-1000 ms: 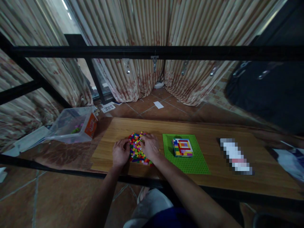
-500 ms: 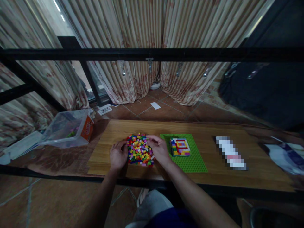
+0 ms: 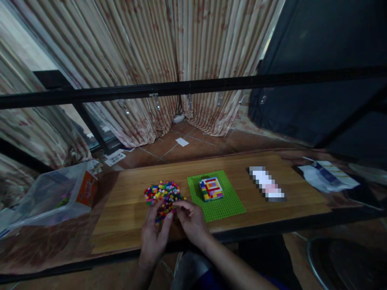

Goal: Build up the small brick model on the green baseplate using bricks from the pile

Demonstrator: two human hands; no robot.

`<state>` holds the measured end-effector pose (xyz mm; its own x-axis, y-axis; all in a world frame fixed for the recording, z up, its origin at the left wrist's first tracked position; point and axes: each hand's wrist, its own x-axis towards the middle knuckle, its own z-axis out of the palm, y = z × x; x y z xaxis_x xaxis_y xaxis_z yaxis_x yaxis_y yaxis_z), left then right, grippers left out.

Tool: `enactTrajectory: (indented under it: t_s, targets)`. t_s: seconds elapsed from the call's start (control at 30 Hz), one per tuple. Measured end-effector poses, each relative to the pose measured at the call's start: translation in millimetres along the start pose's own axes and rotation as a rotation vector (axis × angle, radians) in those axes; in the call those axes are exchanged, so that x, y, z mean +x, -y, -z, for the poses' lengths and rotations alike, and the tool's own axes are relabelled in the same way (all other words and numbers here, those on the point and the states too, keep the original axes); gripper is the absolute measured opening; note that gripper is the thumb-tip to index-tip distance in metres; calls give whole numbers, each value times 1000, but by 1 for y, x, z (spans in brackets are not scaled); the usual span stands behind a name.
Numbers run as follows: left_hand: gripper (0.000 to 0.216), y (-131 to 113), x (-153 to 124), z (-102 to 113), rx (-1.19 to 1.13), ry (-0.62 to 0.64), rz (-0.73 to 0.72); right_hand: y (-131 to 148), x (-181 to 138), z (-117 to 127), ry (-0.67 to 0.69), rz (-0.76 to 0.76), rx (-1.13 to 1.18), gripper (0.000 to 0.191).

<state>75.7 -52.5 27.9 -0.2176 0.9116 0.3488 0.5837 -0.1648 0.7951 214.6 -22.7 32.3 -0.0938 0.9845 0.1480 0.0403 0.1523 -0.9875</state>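
Note:
A loose heap of small multicoloured building bricks (image 3: 163, 191) lies on the wooden board, left of the green baseplate (image 3: 228, 205). My left hand (image 3: 154, 231) rests at the near side of the heap, thumb and fingers apart around a few bricks. Opposite it, my right hand (image 3: 192, 221) has its fingers curled together at the heap's near right edge; whatever is between the fingertips is too small to make out. On the baseplate sits a squarish block built of bricks (image 3: 211, 188), with a red, yellow and white pattern on top. Neither hand touches it.
A clear plastic box (image 3: 57, 197) with an orange label stands left of the wooden board (image 3: 121, 209). A pixelated flat object (image 3: 267, 183) lies right of the baseplate. Farther right are white and blue packaging (image 3: 328, 175). A dark metal bar (image 3: 211, 84) crosses beyond the board.
My view has shifted and tilted. Both hands have moved from the heap's two sides to its near edge and closer together. My left hand's thumb and fingers have spread.

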Motion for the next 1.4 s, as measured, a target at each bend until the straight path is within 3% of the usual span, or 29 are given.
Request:
enactTrajectory:
  t_s: [0.17,0.37,0.53,0.7,0.93,1.4]
  targets:
    - [40,-15,-13,-25,-228,120,251,7,-18,8,48,-16,29,23]
    - [40,-3,-30,-39,-350,171,395,-4,-34,24,20,-128,22,18]
    - [49,-3,-41,-49,-422,228,553,-12,-43,34,-69,-302,332,13]
    - [56,-18,-47,-53,-511,321,703,-10,-53,52,-57,-502,548,28]
    - [54,-23,-58,-56,-558,411,729,-14,-66,65,1,-587,621,38]
    - [62,-20,-53,-58,-550,493,730,-24,-68,61,-44,-449,325,36]
